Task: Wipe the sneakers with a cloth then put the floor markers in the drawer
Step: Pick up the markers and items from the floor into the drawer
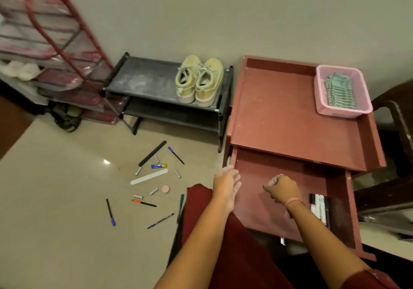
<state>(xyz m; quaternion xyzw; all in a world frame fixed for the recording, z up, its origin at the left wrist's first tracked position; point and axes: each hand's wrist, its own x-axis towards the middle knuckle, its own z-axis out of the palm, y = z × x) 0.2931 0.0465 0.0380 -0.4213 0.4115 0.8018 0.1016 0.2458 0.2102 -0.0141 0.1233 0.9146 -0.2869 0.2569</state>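
Reddish-brown painted wood makes up the counter, a low cabinet with a raised lip round its top, standing against a plain pale wall. Its drawer is pulled out toward the person, and a few markers with white barrels and dark caps lie together along the drawer's right side. At the far right corner of the counter sits a pink plastic basket of fine lattice, holding a folded cloth striped green and grey.

Left of the counter, a black two-tier shoe rack has a dusty, scuffed top shelf; a pair of pale yellow sneakers with light laces stands at its right end, heels toward the camera. Further left leans a red-framed rack with clear plastic covers, blurred.

Glossy beige tile covers the floor. Scattered on it, well apart from the drawer, are slim floor markers: one with a blue cap, one orange-tipped, one green, another blue-tipped, and a dark pen. Among them lie a black stick, a white nail file, small silver batteries, a pink round disc and a blue-yellow tube.

The left hand hovers at the drawer's left front corner, fingers loosely spread, holding nothing. The right hand, a pink band at its wrist, is over the drawer with fingers curled into a fist; whether it holds anything cannot be told.
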